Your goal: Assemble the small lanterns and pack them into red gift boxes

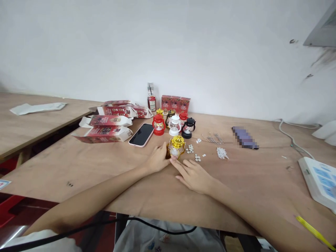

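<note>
A small gold lantern (176,142) with a clear globe stands upright on the table in front of me. My left hand (156,159) is closed around its left lower side, where something amber-brown shows by the fingers; whether that belongs to the lantern I cannot tell. From the right, my right hand (195,176) reaches in with fingers stretched and apart, the index fingertip touching the lantern's front near its base. Just behind stand a red lantern (158,125), a white lantern (174,126) and a black lantern (188,128), with several more partly hidden. Button cells (190,148) lie scattered to the right.
Open red cartons (107,133) lie at left, beside a phone (141,134). Closed red boxes (175,103) and a bottle (151,101) stand by the wall. Right are metal pieces (215,139), white strips (222,153), a purple phone-like object (245,137) and a white power strip (319,178).
</note>
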`<state>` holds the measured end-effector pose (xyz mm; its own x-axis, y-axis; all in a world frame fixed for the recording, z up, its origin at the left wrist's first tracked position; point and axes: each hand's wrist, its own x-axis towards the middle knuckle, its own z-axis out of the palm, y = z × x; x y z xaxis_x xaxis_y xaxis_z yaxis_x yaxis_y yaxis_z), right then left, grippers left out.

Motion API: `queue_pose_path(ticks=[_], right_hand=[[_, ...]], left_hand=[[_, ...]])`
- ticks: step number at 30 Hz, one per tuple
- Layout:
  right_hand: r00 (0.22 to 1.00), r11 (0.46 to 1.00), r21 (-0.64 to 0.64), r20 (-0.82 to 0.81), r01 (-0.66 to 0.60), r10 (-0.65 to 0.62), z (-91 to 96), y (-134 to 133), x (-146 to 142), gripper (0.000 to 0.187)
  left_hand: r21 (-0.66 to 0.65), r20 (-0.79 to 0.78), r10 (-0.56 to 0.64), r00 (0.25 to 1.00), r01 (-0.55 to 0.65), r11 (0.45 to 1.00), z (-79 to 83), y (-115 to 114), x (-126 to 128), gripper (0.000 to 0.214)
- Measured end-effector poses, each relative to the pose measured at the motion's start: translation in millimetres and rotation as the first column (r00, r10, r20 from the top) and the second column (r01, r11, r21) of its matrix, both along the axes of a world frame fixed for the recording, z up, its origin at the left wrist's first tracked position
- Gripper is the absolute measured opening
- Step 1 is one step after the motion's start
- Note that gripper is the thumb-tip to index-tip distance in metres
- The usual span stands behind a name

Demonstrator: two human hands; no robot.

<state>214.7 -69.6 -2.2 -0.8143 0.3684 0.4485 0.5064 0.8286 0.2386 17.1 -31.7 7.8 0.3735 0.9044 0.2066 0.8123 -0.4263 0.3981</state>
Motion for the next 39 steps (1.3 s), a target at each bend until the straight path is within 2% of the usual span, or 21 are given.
queue_pose_path(ticks=[4, 8, 10, 11, 13, 15, 18, 22, 24, 26, 27, 29, 30, 31, 32, 34, 36, 38, 39], right_hand=[[0.999, 0.996, -0.077, 0.002, 0.034, -0.034, 1.8, -1, 0, 0.054], [0.991, 0.984, -0.136, -0.042, 0.119, -0.125, 4.0, -1, 2, 0.049], [0.984, 0.975, -0.150, -0.058, 0.161, -0.171, 4.5, -1, 2, 0.048], [0.979, 0.970, -0.159, -0.064, 0.182, -0.194, 4.5, -1, 2, 0.049], [0.969, 0.959, -0.180, -0.074, 0.221, -0.237, 4.3, -1, 2, 0.050], [0.959, 0.947, -0.202, -0.083, 0.251, -0.272, 3.8, -1, 2, 0.050], [0.954, 0.939, -0.228, -0.094, 0.259, -0.286, 3.0, 0, 2, 0.051], [0.957, 0.952, -0.227, -0.155, 0.207, -0.245, 2.1, 0, 3, 0.048], [0.957, 0.967, -0.194, -0.208, 0.163, -0.202, 2.0, 0, 4, 0.044], [0.956, 0.985, -0.139, -0.261, 0.101, -0.134, 2.4, 0, 3, 0.038], [0.954, 0.992, -0.109, -0.283, 0.064, -0.093, 2.7, 0, 3, 0.036], [0.947, 0.999, -0.044, -0.320, -0.005, -0.009, 3.6, 0, 2, 0.032], [0.942, 1.000, -0.013, -0.336, -0.028, 0.022, 4.1, -1, 2, 0.030], [0.935, 0.999, 0.016, -0.351, -0.042, 0.045, 4.7, -1, 2, 0.030], [0.928, 0.998, 0.041, -0.367, -0.048, 0.060, 5.2, -1, 2, 0.030], [0.914, 0.996, 0.071, -0.399, -0.045, 0.070, 6.1, -1, 2, 0.033], [0.907, 0.997, 0.073, -0.416, -0.039, 0.066, 6.6, -1, 2, 0.039], [0.906, 0.996, 0.070, -0.417, -0.050, 0.075, 6.6, -1, 3, 0.043], [0.904, 0.996, 0.068, -0.419, -0.062, 0.085, 6.4, 0, 4, 0.044]], left_hand=[[-0.004, -0.094, -0.031, 0.995, 0.031, 1.000, 2.4, 3, -5, 0.041], [0.093, -0.306, -0.018, 0.952, 0.049, 0.995, 28.9, 5, -20, 0.060], [0.193, -0.396, 0.108, 0.912, -0.032, 0.981, 48.3, 8, -34, 0.062], [0.241, -0.432, 0.202, 0.879, -0.104, 0.965, 58.0, 10, -42, 0.055], [0.335, -0.456, 0.400, 0.795, -0.264, 0.905, 74.9, 15, -60, 0.039], [0.334, -0.474, 0.545, 0.691, -0.432, 0.838, 85.9, 19, -78, 0.033], [0.307, -0.472, 0.617, 0.630, -0.539, 0.785, 89.0, 25, -99, 0.032], [0.316, -0.447, 0.644, 0.621, -0.564, 0.763, 82.1, 32, -113, 0.025], [0.390, -0.399, 0.689, 0.605, -0.568, 0.725, 82.0, 34, -115, 0.025], [0.569, -0.230, 0.742, 0.630, -0.532, 0.628, 84.8, 34, -112, 0.028], [0.671, -0.120, 0.731, 0.672, -0.488, 0.559, 86.3, 32, -108, 0.029], [0.841, 0.030, 0.595, 0.803, -0.342, 0.420, 86.9, 25, -95, 0.024], [0.882, 0.017, 0.510, 0.860, -0.253, 0.397, 84.9, 20, -86, 0.019], [0.906, -0.036, 0.419, 0.907, -0.148, 0.397, 81.0, 15, -77, 0.015], [0.910, -0.101, 0.319, 0.942, -0.042, 0.411, 75.1, 9, -68, 0.014], [0.853, -0.233, 0.094, 0.968, 0.157, 0.497, 57.7, -3, -51, 0.015], [0.731, -0.322, -0.099, 0.942, 0.314, 0.605, 36.0, -14, -39, 0.014], [0.577, -0.344, -0.251, 0.905, 0.414, 0.704, 14.7, -23, -34, 0.012], [0.535, -0.343, -0.295, 0.892, 0.443, 0.720, 5.6, -26, -34, 0.012]])
